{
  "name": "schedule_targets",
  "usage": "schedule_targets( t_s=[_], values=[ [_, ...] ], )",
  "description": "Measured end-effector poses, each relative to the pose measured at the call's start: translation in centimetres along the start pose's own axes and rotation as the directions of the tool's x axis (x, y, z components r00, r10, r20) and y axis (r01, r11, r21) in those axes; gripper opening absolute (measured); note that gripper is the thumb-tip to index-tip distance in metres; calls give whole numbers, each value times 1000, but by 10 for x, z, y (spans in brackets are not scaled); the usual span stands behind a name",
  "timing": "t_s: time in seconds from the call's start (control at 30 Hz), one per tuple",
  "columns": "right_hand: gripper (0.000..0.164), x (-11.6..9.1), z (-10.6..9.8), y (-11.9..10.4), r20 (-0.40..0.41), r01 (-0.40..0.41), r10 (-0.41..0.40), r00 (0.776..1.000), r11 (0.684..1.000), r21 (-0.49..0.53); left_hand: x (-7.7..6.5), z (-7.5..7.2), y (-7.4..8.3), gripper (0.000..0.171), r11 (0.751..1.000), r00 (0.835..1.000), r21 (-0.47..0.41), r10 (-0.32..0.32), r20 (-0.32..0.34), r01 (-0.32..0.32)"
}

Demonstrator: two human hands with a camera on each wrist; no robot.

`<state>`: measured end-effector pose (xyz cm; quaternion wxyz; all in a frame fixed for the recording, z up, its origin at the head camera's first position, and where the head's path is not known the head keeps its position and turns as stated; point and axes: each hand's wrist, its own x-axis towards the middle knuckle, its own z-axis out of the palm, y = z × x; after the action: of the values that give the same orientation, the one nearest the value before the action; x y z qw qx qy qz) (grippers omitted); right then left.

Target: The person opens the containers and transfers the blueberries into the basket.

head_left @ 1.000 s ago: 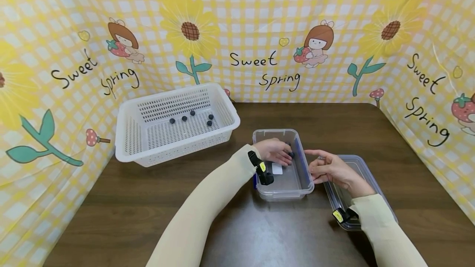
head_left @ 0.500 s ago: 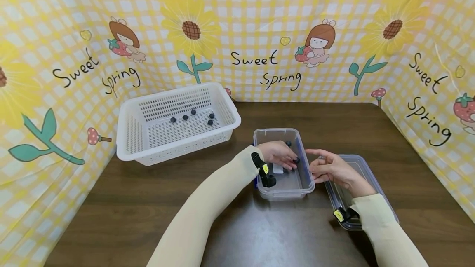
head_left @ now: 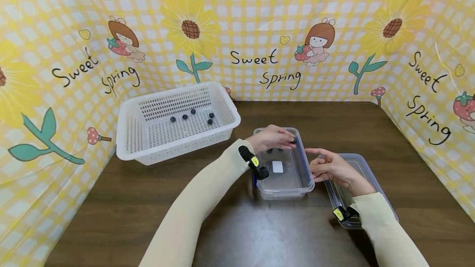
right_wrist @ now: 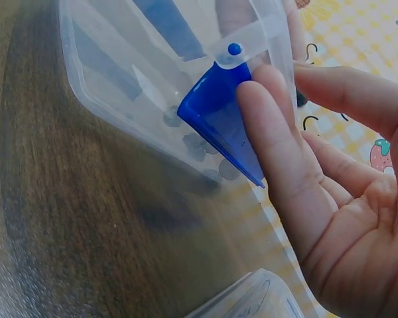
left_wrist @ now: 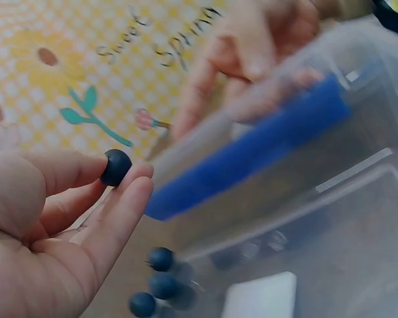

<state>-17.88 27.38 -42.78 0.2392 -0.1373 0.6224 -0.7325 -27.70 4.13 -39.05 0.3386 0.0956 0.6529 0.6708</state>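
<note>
Between thumb and fingers, my left hand (head_left: 272, 138) pinches a dark blueberry (left_wrist: 117, 167), above the far end of a clear plastic box (head_left: 285, 193). Several more blueberries (left_wrist: 162, 286) lie on the box floor below it, partly covered by the hand in the head view. A white label (head_left: 277, 167) shows at the box bottom. At the box's right side, my right hand (head_left: 335, 171) touches the wall and the hanging blue clip (right_wrist: 215, 109) with nearly straight fingers. Its index finger points toward the far end.
A white perforated basket (head_left: 185, 150) stands at the back left with several blueberries (head_left: 184, 117) in it. Under the right forearm lies a clear lid (head_left: 355, 160). Checked cloth (head_left: 256, 24) walls the wooden table (head_left: 259, 234) at the back and sides.
From low in the box, my left hand has risen toward the far end with a blueberry between its fingertips. My right hand stays at the box's side.
</note>
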Motion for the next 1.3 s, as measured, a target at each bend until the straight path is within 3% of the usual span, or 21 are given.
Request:
schedule_targets(
  t_s=[0.2,0.4,0.7,0.83,1.17,1.3],
  values=[
    [52,0,0,-1,-7,-7,7,1000,1000,-5,-9,-12,18,28,988,999,-152,32,-41,-38],
    [52,-1,1,-2,-14,-8,8,1000,1000,-8,-21,-33,38,30,956,990,-260,123,-72,-138],
    [52,-1,1,-2,-14,-11,11,1000,1000,2,-40,-66,60,24,904,965,-342,223,-136,-257],
    [53,0,1,-3,-20,-17,17,1000,1000,-2,-47,-79,68,16,893,952,-340,247,-180,-296],
    [54,0,0,-3,-12,-13,13,1000,1000,-2,-65,-124,81,14,860,929,-377,252,-270,-343],
    [53,0,1,-2,-10,-8,8,1000,1000,3,-73,-146,82,13,847,911,-383,249,-328,-370]
  ],
)
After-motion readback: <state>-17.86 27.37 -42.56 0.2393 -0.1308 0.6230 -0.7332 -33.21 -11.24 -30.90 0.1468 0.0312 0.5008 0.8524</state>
